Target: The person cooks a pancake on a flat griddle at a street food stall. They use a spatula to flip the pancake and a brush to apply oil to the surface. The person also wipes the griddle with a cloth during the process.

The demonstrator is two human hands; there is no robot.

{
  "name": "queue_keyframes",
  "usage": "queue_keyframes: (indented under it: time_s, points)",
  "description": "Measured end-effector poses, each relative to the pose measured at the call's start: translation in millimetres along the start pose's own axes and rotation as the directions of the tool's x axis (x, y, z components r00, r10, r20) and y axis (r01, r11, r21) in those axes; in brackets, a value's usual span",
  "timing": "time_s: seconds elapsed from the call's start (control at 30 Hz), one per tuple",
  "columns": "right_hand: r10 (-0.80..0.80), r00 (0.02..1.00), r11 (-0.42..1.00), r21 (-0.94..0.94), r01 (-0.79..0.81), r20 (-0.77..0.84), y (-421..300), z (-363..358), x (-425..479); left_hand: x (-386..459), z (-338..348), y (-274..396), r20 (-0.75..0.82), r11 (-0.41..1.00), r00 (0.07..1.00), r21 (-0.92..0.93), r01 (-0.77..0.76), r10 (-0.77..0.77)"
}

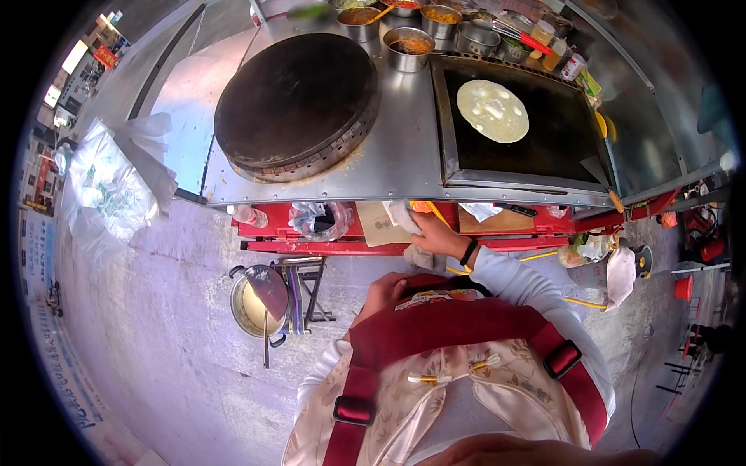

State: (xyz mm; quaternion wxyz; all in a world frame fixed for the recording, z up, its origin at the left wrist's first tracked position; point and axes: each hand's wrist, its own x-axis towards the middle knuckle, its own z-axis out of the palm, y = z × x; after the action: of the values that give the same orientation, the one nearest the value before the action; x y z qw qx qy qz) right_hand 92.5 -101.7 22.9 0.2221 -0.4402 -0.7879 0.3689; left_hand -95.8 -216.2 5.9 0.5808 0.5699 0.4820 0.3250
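Note:
My right hand (437, 234) reaches to the red shelf under the counter, its fingers closed on a pale grey cloth (402, 214). A sheet of brown paper (379, 224) lies just left of the cloth. My left hand (384, 294) is drawn in at my waist against the dark red apron (443, 326); its fingers are partly hidden, and whether it grips anything is not visible. Above the hands, a round pale flatbread (492, 110) with whitish patches lies on the rectangular griddle (548, 128). The large round griddle plate (297, 99) at left is bare.
Steel pots of sauces and toppings (409, 49) line the counter's back. A wooden-handled scraper (606, 180) rests at the griddle's right corner. Plastic bags (111, 180) hang at left. A pot of batter (253, 306) sits low beside a folding stool (303, 291); a gas cylinder (588, 274) stands right.

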Motion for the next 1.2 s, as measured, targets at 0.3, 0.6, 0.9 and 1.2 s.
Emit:
queue_keyframes:
  time_s: [0.3,0.6,0.9,1.2]
  points:
    - [0.371,0.919,0.795,-0.467,-0.388,-0.133,-11.5,-12.2,43.3,-34.3,-26.1,-31.5,-0.191,1.000,0.982,0.026,0.009,-0.004]
    - [0.015,0.999,0.887,-0.462,0.008,0.046,-61.3,67.2,138.4,-66.6,-61.6,-34.8,-0.409,1.000,0.913,0.011,-0.005,0.009]
    - [-0.039,0.973,0.878,-0.457,0.141,0.225,-100.5,133.7,214.2,-92.2,-60.3,-63.6,-0.575,0.999,0.817,-0.030,0.042,-0.051]
    - [-0.244,0.871,0.865,-0.310,0.394,0.427,-187.0,177.4,333.6,-111.7,-65.6,-77.8,-0.767,0.996,0.636,-0.063,0.057,-0.085]
